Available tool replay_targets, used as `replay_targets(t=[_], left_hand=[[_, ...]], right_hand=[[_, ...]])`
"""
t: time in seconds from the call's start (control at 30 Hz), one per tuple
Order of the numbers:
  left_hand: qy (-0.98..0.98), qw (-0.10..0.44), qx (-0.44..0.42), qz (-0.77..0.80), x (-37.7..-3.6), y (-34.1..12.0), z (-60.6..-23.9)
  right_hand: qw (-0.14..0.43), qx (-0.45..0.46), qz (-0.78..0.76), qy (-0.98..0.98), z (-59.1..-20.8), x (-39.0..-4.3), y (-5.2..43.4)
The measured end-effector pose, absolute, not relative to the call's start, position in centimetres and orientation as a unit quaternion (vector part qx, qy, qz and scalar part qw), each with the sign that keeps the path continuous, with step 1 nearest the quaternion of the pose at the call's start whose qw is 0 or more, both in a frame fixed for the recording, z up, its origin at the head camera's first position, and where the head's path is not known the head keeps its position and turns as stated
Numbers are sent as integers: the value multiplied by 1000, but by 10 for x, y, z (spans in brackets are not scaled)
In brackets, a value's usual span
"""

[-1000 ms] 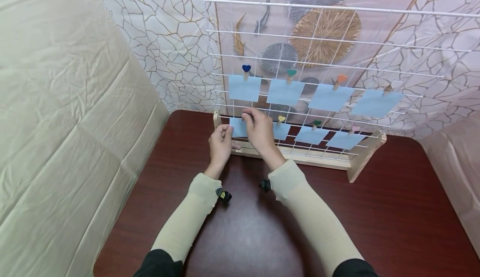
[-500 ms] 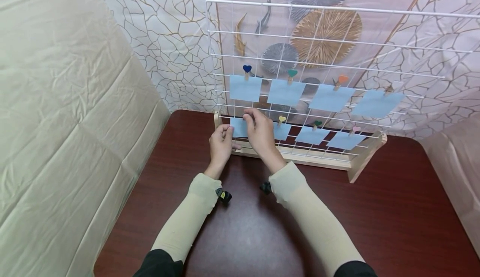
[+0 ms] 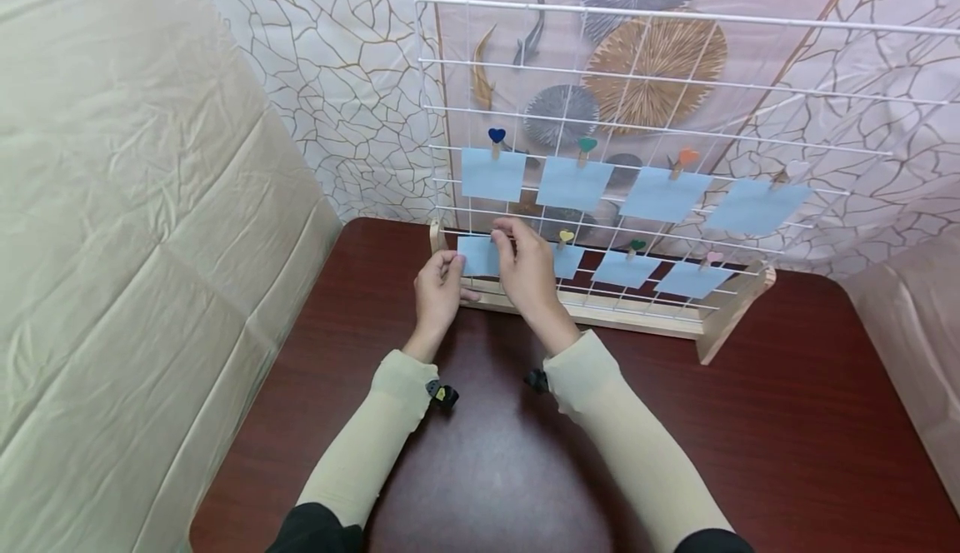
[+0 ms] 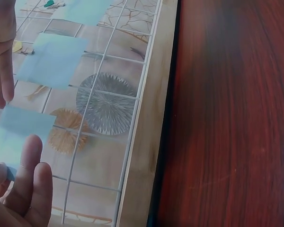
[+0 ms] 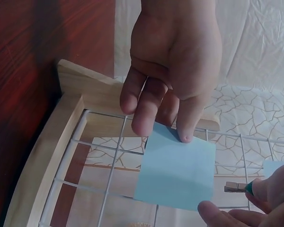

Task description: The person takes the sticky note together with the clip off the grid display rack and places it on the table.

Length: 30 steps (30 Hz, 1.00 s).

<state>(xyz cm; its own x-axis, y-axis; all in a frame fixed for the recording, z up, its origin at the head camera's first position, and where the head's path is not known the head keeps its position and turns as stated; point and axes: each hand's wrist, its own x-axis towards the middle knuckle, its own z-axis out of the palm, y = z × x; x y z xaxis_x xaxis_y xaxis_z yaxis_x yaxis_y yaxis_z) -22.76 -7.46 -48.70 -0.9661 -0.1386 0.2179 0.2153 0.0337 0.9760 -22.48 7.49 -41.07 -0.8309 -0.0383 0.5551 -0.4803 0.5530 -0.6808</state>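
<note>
As my left hand (image 3: 437,286) pinches the mid-frame blue card (image 3: 477,256), likely steadying it, my right hand (image 3: 529,274) pinches a clothespin (image 5: 235,187)

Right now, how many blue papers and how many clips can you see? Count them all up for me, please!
Blue papers: 8 (7 clipped up, 1 in the left hand)
Clips: 8 (7 on the rack, 1 in the right hand)
Total: 16

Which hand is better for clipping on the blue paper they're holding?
Probably the right hand: it pinches the clothespin, close to the blue paper. The left hand is busy holding the paper's edge.
</note>
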Motion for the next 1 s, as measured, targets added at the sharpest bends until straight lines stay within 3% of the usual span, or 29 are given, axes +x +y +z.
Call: replay_targets(t=[0.8,1.0], left_hand=[[-738,175,-57,-649,-198,-90,-479],[-768,216,-80,-597,-187,-95,-480]], right_hand=[[277,156,476,-820,-417,-194,95],[278,153,477,-820,-421,-185,104]])
